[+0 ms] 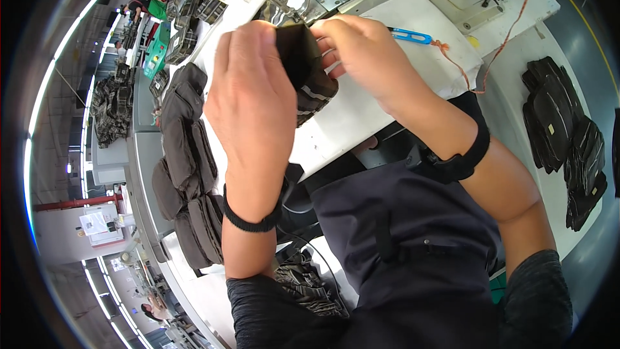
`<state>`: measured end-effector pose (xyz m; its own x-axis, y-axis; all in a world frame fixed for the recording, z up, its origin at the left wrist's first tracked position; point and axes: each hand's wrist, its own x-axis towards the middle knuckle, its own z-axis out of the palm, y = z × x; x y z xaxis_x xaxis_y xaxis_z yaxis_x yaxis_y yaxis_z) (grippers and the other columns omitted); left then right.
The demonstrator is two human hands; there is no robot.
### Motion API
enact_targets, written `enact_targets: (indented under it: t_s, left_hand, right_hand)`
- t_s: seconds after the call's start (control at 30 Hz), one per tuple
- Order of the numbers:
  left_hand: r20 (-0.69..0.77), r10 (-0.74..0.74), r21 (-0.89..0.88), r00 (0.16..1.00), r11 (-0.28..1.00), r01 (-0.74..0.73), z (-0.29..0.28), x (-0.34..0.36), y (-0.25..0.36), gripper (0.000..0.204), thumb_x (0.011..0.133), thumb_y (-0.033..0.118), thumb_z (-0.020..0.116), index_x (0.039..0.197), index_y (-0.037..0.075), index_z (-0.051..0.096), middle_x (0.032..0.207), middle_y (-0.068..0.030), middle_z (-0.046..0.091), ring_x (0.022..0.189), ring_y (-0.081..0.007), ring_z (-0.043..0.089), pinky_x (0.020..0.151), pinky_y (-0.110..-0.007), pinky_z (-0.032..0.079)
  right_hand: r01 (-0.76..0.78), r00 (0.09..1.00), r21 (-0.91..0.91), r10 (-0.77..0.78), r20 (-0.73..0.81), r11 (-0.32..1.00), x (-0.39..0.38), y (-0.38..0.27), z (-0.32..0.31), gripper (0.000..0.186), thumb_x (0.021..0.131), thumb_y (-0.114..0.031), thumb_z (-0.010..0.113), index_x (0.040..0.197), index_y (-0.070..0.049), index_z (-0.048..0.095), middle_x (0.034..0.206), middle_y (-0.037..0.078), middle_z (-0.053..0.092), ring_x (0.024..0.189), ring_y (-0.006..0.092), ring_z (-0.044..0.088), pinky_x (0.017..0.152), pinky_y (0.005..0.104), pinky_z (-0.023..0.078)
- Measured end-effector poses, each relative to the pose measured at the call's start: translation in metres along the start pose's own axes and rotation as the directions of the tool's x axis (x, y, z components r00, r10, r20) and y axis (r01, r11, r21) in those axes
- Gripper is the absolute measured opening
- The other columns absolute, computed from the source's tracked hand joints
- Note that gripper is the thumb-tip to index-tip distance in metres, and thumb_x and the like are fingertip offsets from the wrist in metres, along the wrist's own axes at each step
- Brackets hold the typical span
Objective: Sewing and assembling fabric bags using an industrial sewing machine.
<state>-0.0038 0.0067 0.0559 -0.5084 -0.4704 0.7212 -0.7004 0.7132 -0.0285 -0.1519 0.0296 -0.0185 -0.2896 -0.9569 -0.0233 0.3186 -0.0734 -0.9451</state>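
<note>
Close to the sewing machine's needle area [290, 10], a dark fabric pouch [300, 58] with a camouflage-patterned lower side is raised over the white table. My left hand [252, 97] grips its left edge; the thumb and fingertips are partly hidden. On the other side, the curled fingers of my right hand [352, 48] hold the pouch's right edge. Behind my right wrist lies a blue-handled tool [411, 36], tied to an orange cord [452, 64]; my hand hides its other end.
Several dark padded pouches [181, 139] are piled along the table's left side. Stacks of dark fabric pieces [555, 123] lie on the white surface at right. Camouflage pieces [310, 287] rest low beside my apron. Other people [155, 310] work farther off at left.
</note>
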Motion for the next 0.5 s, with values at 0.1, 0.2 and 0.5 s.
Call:
enact_targets:
  t_s: [0.1, 0.2, 0.5]
  left_hand:
    - [-0.076, 0.064, 0.056, 0.995, 0.997, -0.060, 0.014, -0.002, -0.001, 0.007, 0.106, 0.014, 0.064, 0.108, 0.009, 0.066, 0.097, -0.0099, 0.069, 0.079, -0.0321, 0.070, 0.064, -0.041, 0.056]
    - [-0.066, 0.199, 0.013, 0.978, 0.980, -0.199, 0.014, -0.004, -0.015, 0.006, 0.104, 0.013, 0.069, 0.108, 0.010, 0.066, 0.093, -0.0076, 0.069, 0.073, -0.0292, 0.070, 0.059, -0.038, 0.055]
    - [-0.038, 0.298, -0.224, 0.954, 0.928, -0.298, 0.017, -0.026, -0.016, 0.022, 0.084, 0.007, 0.088, 0.103, 0.007, 0.078, 0.091, -0.0042, 0.072, 0.071, -0.0224, 0.069, 0.063, -0.033, 0.056]
  right_hand:
    - [0.166, 0.979, -0.179, -0.185, -0.092, 0.970, -0.004, 0.001, 0.019, 0.037, 0.093, -0.033, 0.071, 0.101, 0.004, 0.068, 0.085, 0.011, 0.074, 0.077, 0.0196, 0.071, 0.072, 0.0340, 0.056]
    - [0.197, 0.974, -0.185, -0.214, -0.074, 0.963, -0.004, 0.013, 0.026, 0.034, 0.089, -0.022, 0.070, 0.108, 0.006, 0.065, 0.101, 0.022, 0.073, 0.097, 0.0343, 0.072, 0.086, 0.0414, 0.056]
    - [0.512, 0.791, -0.461, -0.607, -0.076, 0.725, -0.044, 0.038, 0.002, 0.035, 0.086, -0.001, 0.062, 0.120, 0.003, 0.070, 0.111, 0.022, 0.070, 0.105, 0.0420, 0.066, 0.092, 0.0489, 0.054]
